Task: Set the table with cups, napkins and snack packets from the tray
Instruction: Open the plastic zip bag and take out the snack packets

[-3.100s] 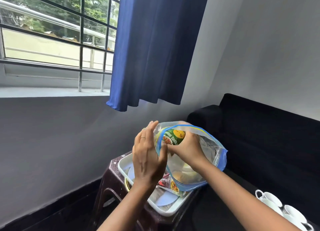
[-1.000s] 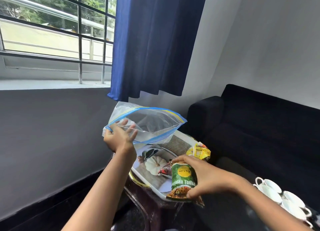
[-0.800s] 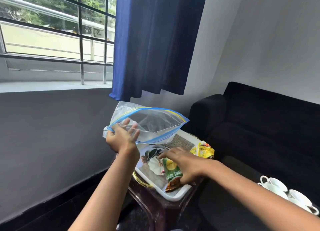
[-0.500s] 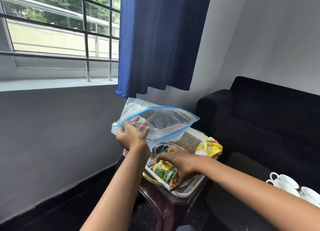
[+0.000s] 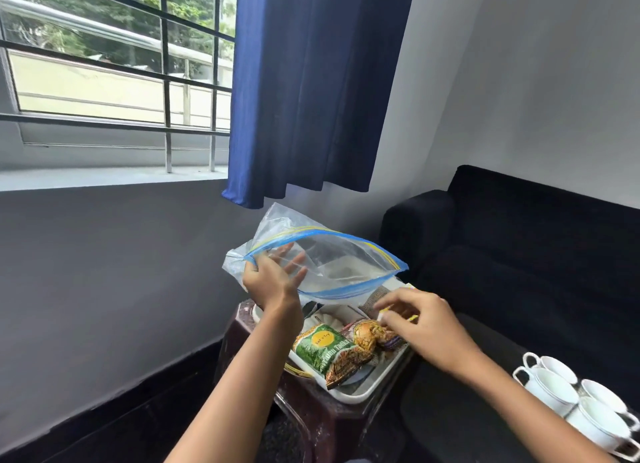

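Clear zip bag (image 5: 332, 261) pinched by L hand (image 5: 273, 282), R hand (image 5: 420, 320) fingering yellow pkt (image 5: 410, 318) at tray (image 5: 363, 395) far edge

Green snack packet (image 5: 323, 350) with yellow circle, white tray (image 5: 367, 391), blue curtain (image 5: 311, 88), white cups (image 5: 568, 398), black sofa (image 5: 519, 254)

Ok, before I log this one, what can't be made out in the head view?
- Yellow packet: mostly hidden by the right hand, so the grip is unclear.
- Cups: cut off by the bottom right edge, so the count is uncertain.
- Napkins: none identifiable; the tray floor is covered by the green packet and zip bag.
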The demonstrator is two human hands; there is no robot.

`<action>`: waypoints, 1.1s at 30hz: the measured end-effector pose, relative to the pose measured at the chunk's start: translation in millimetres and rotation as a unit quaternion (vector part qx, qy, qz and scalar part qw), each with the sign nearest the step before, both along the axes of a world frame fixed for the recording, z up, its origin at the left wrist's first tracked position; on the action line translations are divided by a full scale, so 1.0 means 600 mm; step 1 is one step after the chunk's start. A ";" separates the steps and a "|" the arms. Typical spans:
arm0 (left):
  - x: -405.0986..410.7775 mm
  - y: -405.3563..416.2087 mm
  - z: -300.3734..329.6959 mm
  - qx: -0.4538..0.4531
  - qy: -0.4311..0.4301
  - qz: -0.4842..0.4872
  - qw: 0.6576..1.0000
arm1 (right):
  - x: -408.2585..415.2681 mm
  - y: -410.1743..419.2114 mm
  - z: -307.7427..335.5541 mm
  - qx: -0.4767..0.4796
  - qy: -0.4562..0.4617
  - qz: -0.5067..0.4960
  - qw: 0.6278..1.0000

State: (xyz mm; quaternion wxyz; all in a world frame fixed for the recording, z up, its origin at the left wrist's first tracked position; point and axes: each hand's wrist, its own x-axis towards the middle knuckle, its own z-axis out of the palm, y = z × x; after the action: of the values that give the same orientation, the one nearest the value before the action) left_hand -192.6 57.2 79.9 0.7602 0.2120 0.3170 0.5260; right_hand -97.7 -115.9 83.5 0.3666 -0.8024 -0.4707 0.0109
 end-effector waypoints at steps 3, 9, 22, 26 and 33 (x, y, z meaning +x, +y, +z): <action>0.005 -0.021 0.006 0.052 0.009 -0.064 0.997 | 0.009 -0.048 0.006 0.127 0.135 -0.075 0.980; 0.008 -0.059 0.019 0.103 -0.036 -0.197 0.974 | 0.016 -0.140 0.007 0.175 0.305 -0.205 0.913; -0.003 -0.174 -0.003 0.110 -0.035 -0.477 0.871 | -0.051 -0.227 0.022 0.214 0.617 -0.134 0.745; -0.019 -0.180 -0.007 0.142 -0.064 -0.556 0.817 | -0.074 -0.259 0.038 0.289 0.592 -0.166 0.733; -0.052 -0.129 -0.005 0.164 -0.116 -0.665 0.720 | -0.091 -0.313 0.084 0.397 0.456 -0.228 0.763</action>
State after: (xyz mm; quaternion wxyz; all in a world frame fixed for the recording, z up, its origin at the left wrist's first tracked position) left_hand -223.6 -20.1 76.9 0.8986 0.4271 -0.0870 -0.0504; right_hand -152.1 -303.9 134.0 0.8153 -0.5695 -0.0137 0.1033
